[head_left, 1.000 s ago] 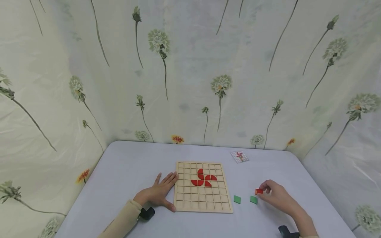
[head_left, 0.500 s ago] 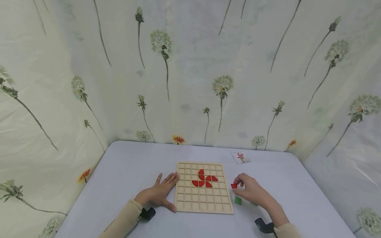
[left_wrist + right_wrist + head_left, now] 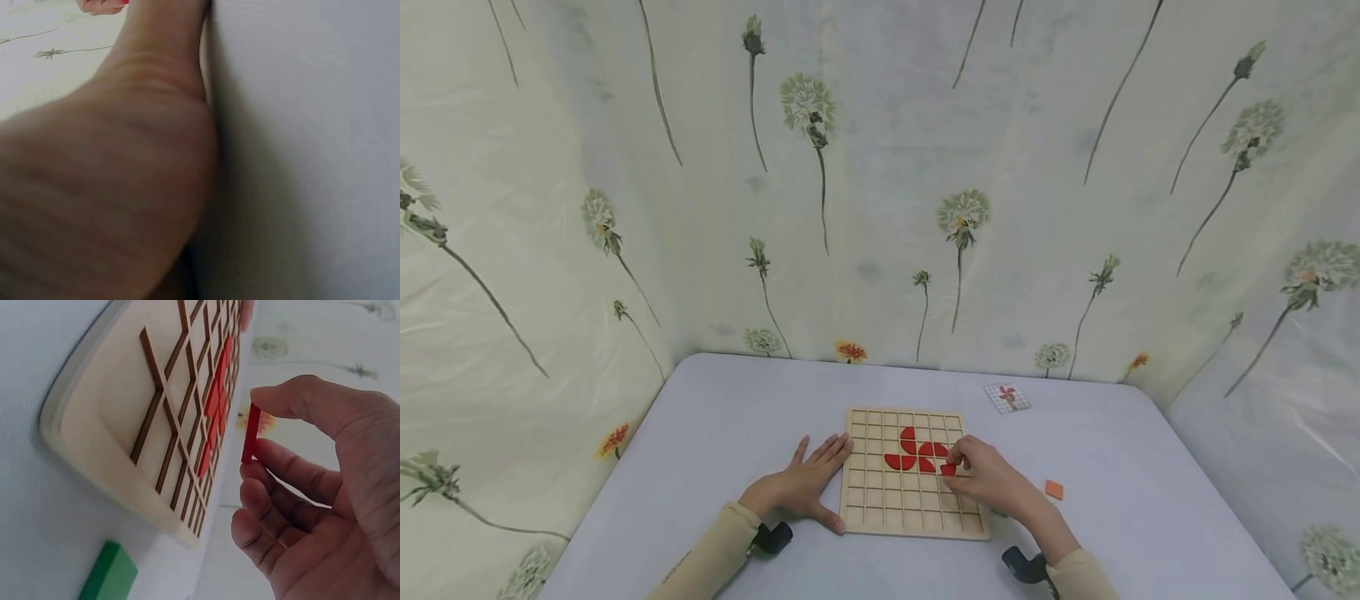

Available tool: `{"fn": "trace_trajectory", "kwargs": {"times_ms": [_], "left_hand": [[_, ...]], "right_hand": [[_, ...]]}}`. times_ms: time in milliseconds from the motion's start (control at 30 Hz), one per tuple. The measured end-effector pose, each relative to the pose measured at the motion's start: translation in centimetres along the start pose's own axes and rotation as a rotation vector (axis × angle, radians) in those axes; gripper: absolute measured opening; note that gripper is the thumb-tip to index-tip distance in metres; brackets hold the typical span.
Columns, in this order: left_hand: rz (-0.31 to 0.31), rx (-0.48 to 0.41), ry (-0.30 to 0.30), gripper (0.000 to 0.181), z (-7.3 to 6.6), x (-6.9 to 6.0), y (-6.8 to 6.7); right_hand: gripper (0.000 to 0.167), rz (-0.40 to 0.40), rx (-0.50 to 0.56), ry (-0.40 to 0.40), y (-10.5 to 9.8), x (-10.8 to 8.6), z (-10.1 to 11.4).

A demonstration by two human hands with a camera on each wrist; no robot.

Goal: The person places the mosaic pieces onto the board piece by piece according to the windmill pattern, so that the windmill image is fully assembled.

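Observation:
My left hand [image 3: 811, 483] lies flat with fingers spread, its fingertips and thumb against the left edge of a wooden grid board [image 3: 910, 521]. Between thumb and index finger, my right hand [image 3: 996, 482] pinches a small red piece [image 3: 948, 470] above the right part of the board. In the right wrist view this piece [image 3: 251, 431] is held edge-on, apart from the board [image 3: 119, 406]. Several red rounded pieces [image 3: 908, 447] sit in the board's cells as a pinwheel. The left wrist view shows mostly the left hand [image 3: 125, 175] up close.
An orange tile [image 3: 1054, 489] lies on the table [image 3: 760, 400] right of my right forearm. A green tile [image 3: 109, 575] is beside the board, mostly hidden by the hand in the head view. A small card with a red pinwheel pattern [image 3: 1007, 397] lies at the back right.
My right hand has moved left from the table's right side to over the board, carrying the red piece. An orange tile now shows on the table near where that hand was. The left hand stays put.

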State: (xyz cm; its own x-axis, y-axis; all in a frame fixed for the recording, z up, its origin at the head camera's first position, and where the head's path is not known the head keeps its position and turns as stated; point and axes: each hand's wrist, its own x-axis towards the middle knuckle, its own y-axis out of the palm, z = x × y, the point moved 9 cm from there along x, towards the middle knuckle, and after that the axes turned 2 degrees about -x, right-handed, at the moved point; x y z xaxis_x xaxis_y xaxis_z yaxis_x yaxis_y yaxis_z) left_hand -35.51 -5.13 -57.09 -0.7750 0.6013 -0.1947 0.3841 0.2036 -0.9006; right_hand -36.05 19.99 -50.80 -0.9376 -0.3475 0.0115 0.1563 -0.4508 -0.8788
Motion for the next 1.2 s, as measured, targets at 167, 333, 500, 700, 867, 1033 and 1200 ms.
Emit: {"fn": "trace_trajectory", "kwargs": {"times_ms": [167, 333, 500, 700, 867, 1033, 1200], "left_hand": [[0.0, -0.002, 0.004, 0.13, 0.1, 0.1, 0.1], [-0.004, -0.002, -0.001, 0.13, 0.2, 0.2, 0.3], [-0.005, 0.0, -0.009, 0.13, 0.3, 0.3, 0.4], [-0.003, 0.003, -0.009, 0.13, 0.4, 0.3, 0.4], [-0.001, 0.004, -0.01, 0.13, 0.3, 0.3, 0.2], [0.001, -0.005, -0.012, 0.13, 0.1, 0.2, 0.0], [0.003, -0.006, -0.014, 0.13, 0.2, 0.1, 0.1]], "right_hand": [[0.024, 0.026, 0.021, -0.036, 1.2, 0.3, 1.0], [0.023, 0.032, -0.011, -0.061, 2.2, 0.7, 1.4], [0.021, 0.047, -0.029, -0.048, 3.0, 0.8, 1.4], [0.021, 0.046, -0.023, -0.033, 3.4, 0.9, 1.2], [0.021, 0.037, -0.015, -0.012, 3.4, 1.2, 1.0], [0.02, 0.033, -0.004, 0.008, 3.4, 1.3, 0.8], [0.021, 0.025, 0.001, 0.021, 3.4, 1.3, 0.7]]}}
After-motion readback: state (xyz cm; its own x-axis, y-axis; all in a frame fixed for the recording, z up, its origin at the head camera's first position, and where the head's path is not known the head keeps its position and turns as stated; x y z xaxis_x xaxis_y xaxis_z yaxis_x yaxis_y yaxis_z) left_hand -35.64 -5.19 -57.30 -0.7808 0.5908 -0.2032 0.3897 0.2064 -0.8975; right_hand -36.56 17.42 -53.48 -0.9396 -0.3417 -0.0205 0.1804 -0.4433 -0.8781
